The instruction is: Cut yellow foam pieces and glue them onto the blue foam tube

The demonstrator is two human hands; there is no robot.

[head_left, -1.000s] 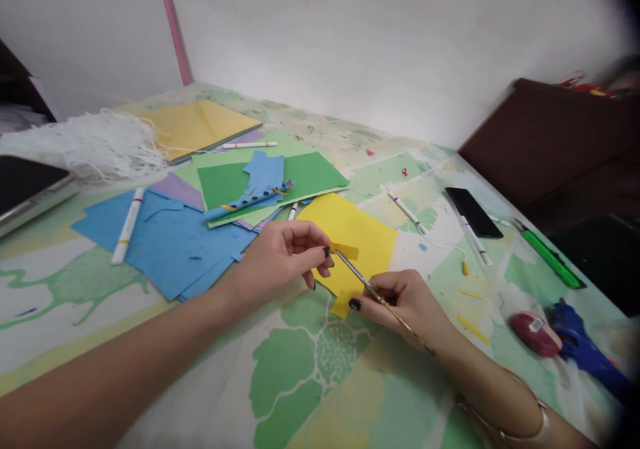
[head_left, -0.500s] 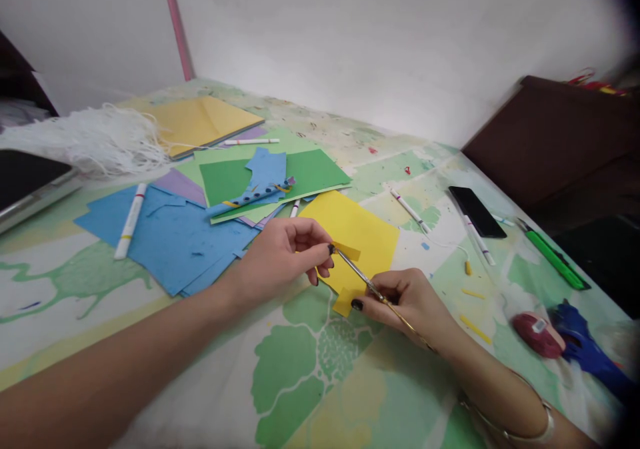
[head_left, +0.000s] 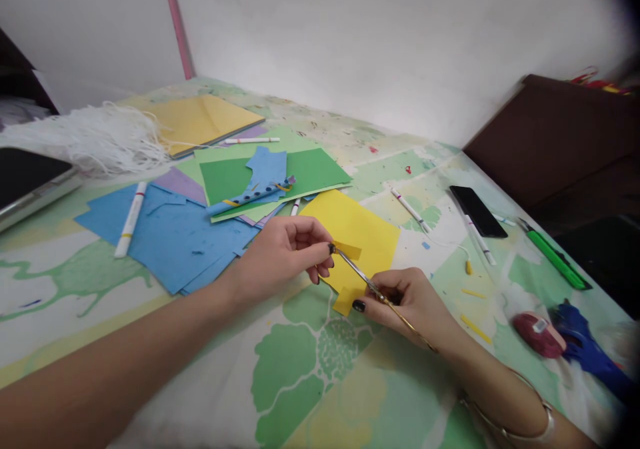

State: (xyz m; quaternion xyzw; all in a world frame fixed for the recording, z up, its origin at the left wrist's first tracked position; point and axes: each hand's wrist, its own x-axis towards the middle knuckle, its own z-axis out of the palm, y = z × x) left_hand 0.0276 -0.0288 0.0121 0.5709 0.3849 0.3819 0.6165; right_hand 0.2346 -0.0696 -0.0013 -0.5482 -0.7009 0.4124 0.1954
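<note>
Between the thumb and fingers of my left hand [head_left: 293, 249] is a small strip of yellow paper [head_left: 349, 250], pinched at its left end. My right hand [head_left: 407, 302] grips a pair of scissors [head_left: 364, 278], whose silver blades point up and left to the strip near my left fingertips. The gold-coloured handles lie along my right palm. A larger yellow sheet [head_left: 373, 225] rests on the table beneath both hands. Beside my right thumb, a small yellow piece [head_left: 344, 300] overlaps the sheet's lower edge; whether my thumb touches it, I cannot tell.
Blue sheets [head_left: 175, 235] and a green sheet [head_left: 315, 172] with a rolled blue piece lie to the left. White string [head_left: 95, 139] is heaped behind. On the right are a black phone [head_left: 477, 211], a green cutter [head_left: 557, 259], a blue glue gun [head_left: 587, 345] and several markers.
Almost nothing differs. Both hands, the scissors and the yellow strip keep their places, with only a very slight shift of the view.
</note>
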